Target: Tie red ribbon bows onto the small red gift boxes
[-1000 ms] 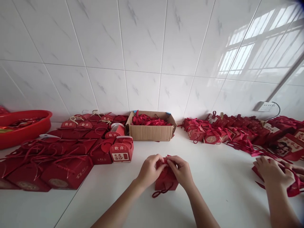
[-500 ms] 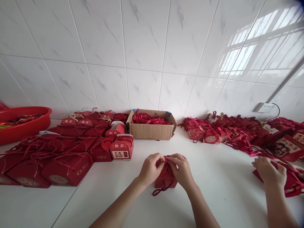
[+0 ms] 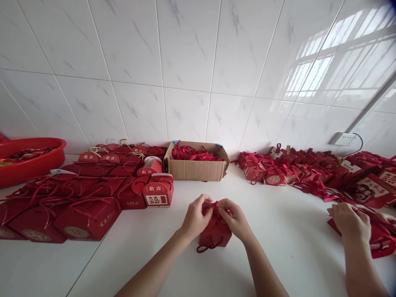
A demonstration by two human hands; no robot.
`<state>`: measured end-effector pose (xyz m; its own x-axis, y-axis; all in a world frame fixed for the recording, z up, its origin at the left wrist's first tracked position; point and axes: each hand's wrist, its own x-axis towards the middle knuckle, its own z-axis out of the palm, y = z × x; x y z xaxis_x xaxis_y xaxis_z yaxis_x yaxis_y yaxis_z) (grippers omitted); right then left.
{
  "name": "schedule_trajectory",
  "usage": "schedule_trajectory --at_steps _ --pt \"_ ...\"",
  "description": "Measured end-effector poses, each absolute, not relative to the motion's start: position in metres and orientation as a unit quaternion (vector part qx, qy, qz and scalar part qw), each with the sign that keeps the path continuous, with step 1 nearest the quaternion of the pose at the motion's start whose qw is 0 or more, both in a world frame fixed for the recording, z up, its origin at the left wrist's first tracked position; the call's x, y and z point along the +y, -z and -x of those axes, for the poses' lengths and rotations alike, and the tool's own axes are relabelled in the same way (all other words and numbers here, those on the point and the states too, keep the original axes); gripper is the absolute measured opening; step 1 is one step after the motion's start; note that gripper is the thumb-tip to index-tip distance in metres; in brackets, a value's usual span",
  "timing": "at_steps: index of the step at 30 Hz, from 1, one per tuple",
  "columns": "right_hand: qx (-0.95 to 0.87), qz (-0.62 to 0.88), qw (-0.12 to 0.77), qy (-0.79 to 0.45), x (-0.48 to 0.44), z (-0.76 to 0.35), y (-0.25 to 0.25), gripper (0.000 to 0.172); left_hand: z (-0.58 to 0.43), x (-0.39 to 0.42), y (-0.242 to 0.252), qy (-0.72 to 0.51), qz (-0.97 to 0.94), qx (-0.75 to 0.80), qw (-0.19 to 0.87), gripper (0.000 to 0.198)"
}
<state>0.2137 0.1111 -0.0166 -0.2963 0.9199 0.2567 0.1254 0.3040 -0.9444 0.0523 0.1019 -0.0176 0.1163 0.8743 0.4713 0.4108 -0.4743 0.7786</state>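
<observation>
A small red gift box (image 3: 215, 236) stands on the white table in front of me, a dark red cord loop hanging from its near side. On top of it is a red ribbon (image 3: 215, 205), pinched between the fingers of both hands. My left hand (image 3: 197, 215) grips the ribbon from the left, thumb and forefinger together. From the right, my right hand (image 3: 231, 215) pinches the same ribbon close beside it. The exact shape of the ribbon between the fingertips is partly hidden.
Rows of red gift boxes (image 3: 89, 216) stand at left, beside a red plastic basin (image 3: 58, 159). A cardboard box (image 3: 194, 170) of red ribbons is against the tiled wall. More boxes (image 3: 275, 178) crowd the right, where another person's hand (image 3: 352, 222) handles a red box.
My hands have shifted slightly at the ribbon, the fingers opening a little and showing more of the box top. The box has turned slightly.
</observation>
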Motion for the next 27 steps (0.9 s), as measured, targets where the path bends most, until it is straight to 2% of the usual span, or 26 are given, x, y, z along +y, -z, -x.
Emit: schedule_trajectory --at_steps 6,10,13,16,19,23,27 --pt "-0.612 0.368 0.46 -0.528 0.11 -0.213 0.019 0.021 -0.043 0.092 0.011 -0.463 -0.734 0.405 0.288 0.022" --pt "-0.553 0.353 0.493 -0.571 0.098 -0.209 0.023 0.024 -0.037 0.09 0.013 -0.407 -0.784 0.351 0.311 0.019" --pt "-0.519 0.387 0.537 -0.54 0.081 -0.202 0.026 0.026 -0.036 0.09 0.014 -0.397 -0.781 0.347 0.334 0.013" --pt "-0.526 0.417 0.541 -0.507 0.06 -0.198 0.022 0.03 -0.033 0.09 0.013 -0.404 -0.755 0.369 0.362 0.007" --pt "-0.585 0.451 0.512 -0.439 0.043 -0.203 0.013 0.031 -0.03 0.09 0.009 -0.387 -0.744 0.367 0.402 0.01" --pt "-0.642 0.516 0.484 -0.296 0.048 -0.221 0.006 0.024 -0.029 0.088 0.003 -0.365 -0.747 0.363 0.421 0.01" --pt "-0.712 0.477 0.416 -0.304 0.073 -0.234 0.01 0.033 -0.031 0.086 -0.006 -0.345 -0.761 0.36 0.415 0.01"
